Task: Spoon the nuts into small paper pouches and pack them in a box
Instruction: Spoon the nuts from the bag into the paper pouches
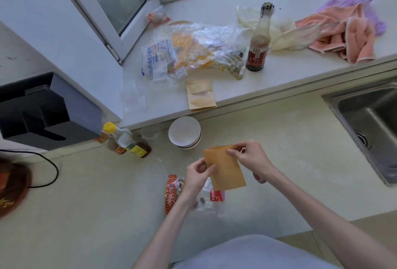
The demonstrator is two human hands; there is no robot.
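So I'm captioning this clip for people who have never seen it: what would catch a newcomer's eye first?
First, the brown paper pouch held up over the counter at centre, the left hand pinching its left edge and the right hand its top corner. Below it lies an opened bag of nuts. Behind, the windowsill holds crumpled plastic wrappers, a dark sauce bottle and a pink towel.
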